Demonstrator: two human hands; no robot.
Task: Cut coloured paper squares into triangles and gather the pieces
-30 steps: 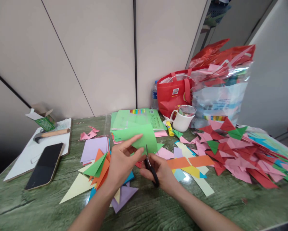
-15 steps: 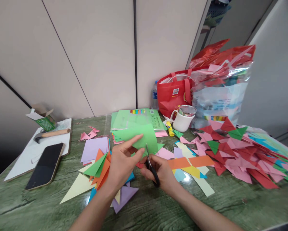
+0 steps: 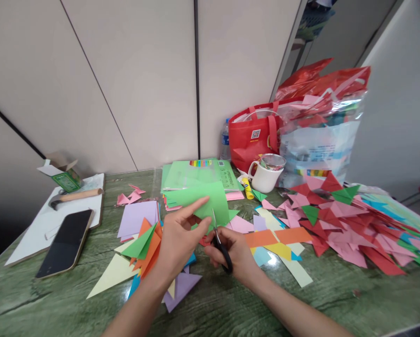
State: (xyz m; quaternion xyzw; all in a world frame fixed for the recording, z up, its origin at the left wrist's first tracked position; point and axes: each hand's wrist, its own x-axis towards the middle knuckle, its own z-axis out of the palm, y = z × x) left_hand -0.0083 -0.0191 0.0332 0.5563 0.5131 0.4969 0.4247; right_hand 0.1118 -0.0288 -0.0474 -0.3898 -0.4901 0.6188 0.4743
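A sheet of green paper (image 3: 215, 196), curled at its right side, is held up over the middle of the table by my left hand (image 3: 180, 231), thumb and forefinger closed on its near edge. My right hand (image 3: 233, 245) grips black-handled scissors (image 3: 225, 255). Their blades point up and away, against the near part of the green sheet beside my left thumb. Whether the blades are parted is too small to make out. Under my left wrist lie cut triangles in orange (image 3: 150, 255), cream and purple (image 3: 185, 285).
Purple squares (image 3: 138, 217) and a phone (image 3: 66, 241) lie left, near a hammer (image 3: 76, 196). Behind stand a green paper pack (image 3: 196, 173), a white mug (image 3: 266, 178) and a red bag (image 3: 252, 145). Pink and red triangles (image 3: 346, 224) heap up on the right.
Almost nothing differs. The green sheet's curled right side has shifted very slightly left; both hands and the scissors stay in place.
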